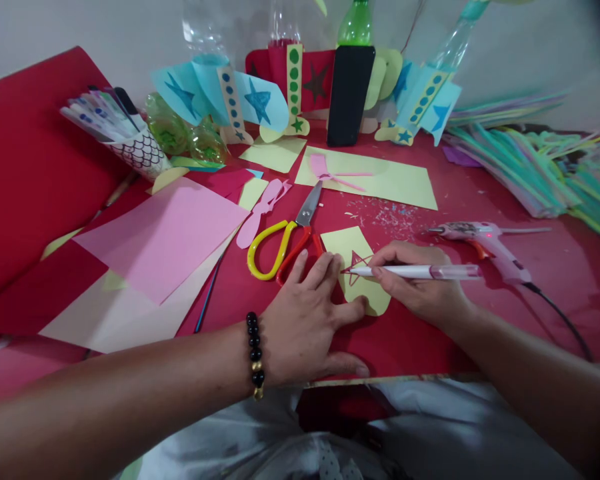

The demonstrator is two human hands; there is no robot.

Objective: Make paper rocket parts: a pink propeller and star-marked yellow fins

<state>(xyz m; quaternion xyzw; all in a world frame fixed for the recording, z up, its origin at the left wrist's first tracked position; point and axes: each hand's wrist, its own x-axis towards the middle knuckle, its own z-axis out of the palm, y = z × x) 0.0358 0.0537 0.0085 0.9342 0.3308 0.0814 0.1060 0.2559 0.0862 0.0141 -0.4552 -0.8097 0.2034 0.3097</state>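
My right hand (417, 280) grips a white pen (415, 271), its tip touching a small pale yellow paper piece (375, 303) with one rounded end. A star outline (355, 267) in reddish lines shows on that paper. My left hand (313, 313) lies with fingers spread, the fingertips holding down the paper's left side. Just beyond the left fingers rest scissors (307, 207) with one yellow and one red handle loop, blades pointing away from me. A black beaded bracelet (255, 347) circles my left wrist.
A pink glue gun (485, 243) with a lit red light and a cord lies at right. Behind stand decorated bottles (210, 60) and a black phone (350, 97). Pink paper (165, 230), a pen holder (140, 150) and bundled plastic strips (520, 167) surround the work.
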